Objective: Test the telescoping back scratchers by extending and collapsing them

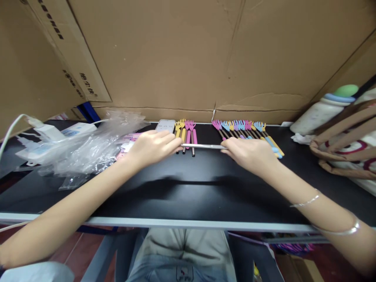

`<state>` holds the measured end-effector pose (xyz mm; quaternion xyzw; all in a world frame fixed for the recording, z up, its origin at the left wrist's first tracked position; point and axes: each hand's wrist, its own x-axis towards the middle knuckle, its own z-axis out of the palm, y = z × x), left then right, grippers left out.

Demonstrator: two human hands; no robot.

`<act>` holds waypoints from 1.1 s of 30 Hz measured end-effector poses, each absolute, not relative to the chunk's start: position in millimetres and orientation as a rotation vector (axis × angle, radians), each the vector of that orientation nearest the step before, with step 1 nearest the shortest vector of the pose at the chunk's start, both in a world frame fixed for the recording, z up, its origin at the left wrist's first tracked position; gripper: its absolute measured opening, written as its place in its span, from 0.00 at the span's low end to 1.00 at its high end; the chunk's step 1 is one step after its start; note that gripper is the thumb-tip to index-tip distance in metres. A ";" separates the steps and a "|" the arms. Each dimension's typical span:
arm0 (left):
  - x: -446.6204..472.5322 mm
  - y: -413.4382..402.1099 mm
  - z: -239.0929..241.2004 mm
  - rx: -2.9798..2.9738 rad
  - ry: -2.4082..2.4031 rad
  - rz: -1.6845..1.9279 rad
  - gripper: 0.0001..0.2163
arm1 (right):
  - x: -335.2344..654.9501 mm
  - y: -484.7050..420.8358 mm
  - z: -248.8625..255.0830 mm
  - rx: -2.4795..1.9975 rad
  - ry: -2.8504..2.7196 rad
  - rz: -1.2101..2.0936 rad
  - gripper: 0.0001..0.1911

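Observation:
My left hand point(157, 145) and my right hand point(249, 152) are both closed around a back scratcher point(202, 146), held level above the black table. Between my fists only its thin silver metal rod shows; both ends are hidden in my hands. Behind the rod lie a few yellow and pink back scratchers point(188, 135) with hand-shaped heads, near my left hand. A longer row of back scratchers point(241, 127) in pink, blue, yellow and purple lies beyond my right hand, which partly covers their handles.
Clear plastic bags point(88, 149) and a white power strip point(75, 129) lie on the left of the table point(164, 199). A phone point(165, 125) rests at the back. On the right are a white bottle point(319, 113) and a brown-handled bag point(346, 145). Cardboard point(188, 58) walls the back.

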<state>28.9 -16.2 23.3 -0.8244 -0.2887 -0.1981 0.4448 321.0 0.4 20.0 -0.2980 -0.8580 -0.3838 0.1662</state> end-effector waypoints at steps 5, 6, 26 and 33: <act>-31.4 -3.7 29.8 -2.034 -0.919 -0.415 0.16 | 390.9 26.7 27.0 -1.180 -2.418 -1.158 0.18; -44.2 -1.7 30.3 -2.039 -0.957 -0.401 0.16 | 405.5 31.2 28.2 -1.268 -2.430 -1.149 0.18; -113.2 5.7 24.4 -1.985 -1.182 -0.330 0.15 | 521.8 67.6 29.9 -1.810 -2.261 -0.897 0.15; -115.6 4.3 12.1 -2.013 -1.163 -0.328 0.15 | 515.1 62.2 17.4 -1.731 -2.370 -0.930 0.12</act>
